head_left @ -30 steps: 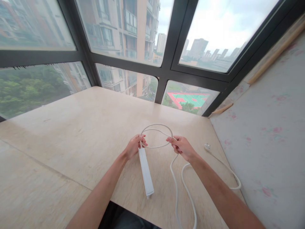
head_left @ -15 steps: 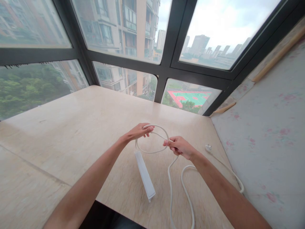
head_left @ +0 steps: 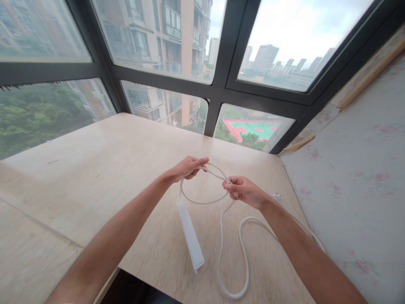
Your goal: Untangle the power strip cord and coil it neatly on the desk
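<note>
A white power cord (head_left: 202, 203) is looped in the air between my hands. My left hand (head_left: 189, 168) pinches the far left side of the loop, thumb along the top. At the loop's right side, my right hand (head_left: 242, 190) grips the cord between thumb and fingers. One end of the cord runs to a long white power strip (head_left: 191, 238), which lies on the counter below my left hand. From under my right hand the rest trails in a slack bend toward me, then passes beneath my right forearm. Its plug (head_left: 276, 196) lies beyond that forearm, partly hidden.
The pale marble-patterned counter (head_left: 95, 169) meets dark-framed windows (head_left: 215, 97) at the back. On the right rises a wall with flowered paper (head_left: 351, 190), peeling near the window. The counter's front edge and a dark gap (head_left: 136, 287) are at the bottom.
My left hand has closed its fingers on the loop and risen slightly. The right hand has shifted a little right and up, and the slack bend of cord has drawn upward.
</note>
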`<state>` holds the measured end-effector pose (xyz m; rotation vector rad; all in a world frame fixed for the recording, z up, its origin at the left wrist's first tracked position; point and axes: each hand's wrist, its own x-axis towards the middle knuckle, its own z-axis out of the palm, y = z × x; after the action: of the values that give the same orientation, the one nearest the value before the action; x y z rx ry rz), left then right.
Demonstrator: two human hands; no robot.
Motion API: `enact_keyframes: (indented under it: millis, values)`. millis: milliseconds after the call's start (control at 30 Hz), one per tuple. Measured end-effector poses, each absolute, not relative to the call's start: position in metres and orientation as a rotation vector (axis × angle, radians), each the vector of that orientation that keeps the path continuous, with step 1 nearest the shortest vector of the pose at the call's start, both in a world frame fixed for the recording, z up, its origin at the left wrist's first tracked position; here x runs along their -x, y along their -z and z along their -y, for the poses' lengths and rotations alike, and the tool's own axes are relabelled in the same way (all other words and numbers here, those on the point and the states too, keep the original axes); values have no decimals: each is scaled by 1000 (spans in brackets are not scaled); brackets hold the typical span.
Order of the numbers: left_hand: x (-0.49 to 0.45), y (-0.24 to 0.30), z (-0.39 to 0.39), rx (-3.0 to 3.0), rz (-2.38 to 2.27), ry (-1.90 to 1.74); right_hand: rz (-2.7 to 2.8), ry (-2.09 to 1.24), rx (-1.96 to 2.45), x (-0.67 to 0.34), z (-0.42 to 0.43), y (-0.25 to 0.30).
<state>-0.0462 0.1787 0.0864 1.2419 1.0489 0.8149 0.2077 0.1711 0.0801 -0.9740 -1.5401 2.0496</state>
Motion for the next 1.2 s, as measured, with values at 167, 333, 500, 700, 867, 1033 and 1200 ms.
enact_keyframes:
  millis: [167, 333, 500, 700, 867, 1033, 1200]
  values:
    - [47, -83, -168, -950, -996, -1144, 1574, -2217, 860, -208, -173, -84]
    - [45, -79, -158, -685, -976, -1391, 1680, -2342, 776, -204, -165, -85]
    - [47, -77, -157, -472, -994, -1479, 1810, -2442, 856, -200, -156, -87]
    - [51, -74, -156, -134, -904, -1554, 1537, -2281, 949, -200, -165, -87]
    - [45, -70, -145, 14, -840, -1719, 1369, -2296, 1065, -191, -161, -80]
    - [38, -58, -126, 60, -778, -1771, 1384, -2219, 1115, -183, -151, -74]
    - [40, -53, -108, -99, -697, -1580, 1324, -2020, 1029, -179, -159, -92]
